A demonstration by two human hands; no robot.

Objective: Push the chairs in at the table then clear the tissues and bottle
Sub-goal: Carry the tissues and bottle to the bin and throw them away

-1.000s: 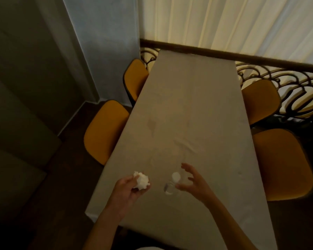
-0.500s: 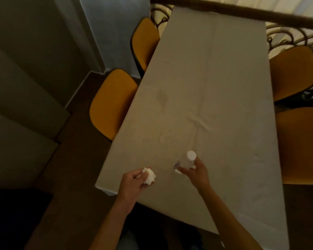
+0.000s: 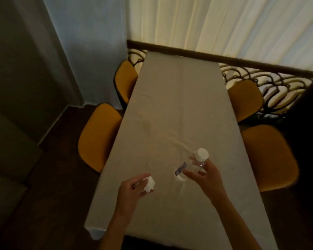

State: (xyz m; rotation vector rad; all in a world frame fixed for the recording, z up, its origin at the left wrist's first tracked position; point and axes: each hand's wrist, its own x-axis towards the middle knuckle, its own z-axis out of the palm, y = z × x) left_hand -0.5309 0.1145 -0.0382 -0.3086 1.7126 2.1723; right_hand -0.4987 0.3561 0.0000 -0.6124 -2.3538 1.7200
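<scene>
A long table (image 3: 179,109) with a pale cloth runs away from me. My left hand (image 3: 132,190) is closed around crumpled white tissues (image 3: 149,184) just above the cloth near the front left. My right hand (image 3: 204,175) grips a clear plastic bottle (image 3: 192,166) with a white cap, tilted and lifted off the table. Two orange chairs (image 3: 98,134) (image 3: 125,78) sit tucked along the left side, and two more (image 3: 267,156) (image 3: 246,98) along the right.
A dark wood rail with curled ironwork (image 3: 271,87) and pale curtains (image 3: 224,24) stand behind the table's far end. A grey wall (image 3: 25,69) and dark floor (image 3: 43,177) lie to the left.
My right hand went from open beside the bottle to closed on it, then lifted and tilted it. The left hand kept hold of the tissues. The view shifted.
</scene>
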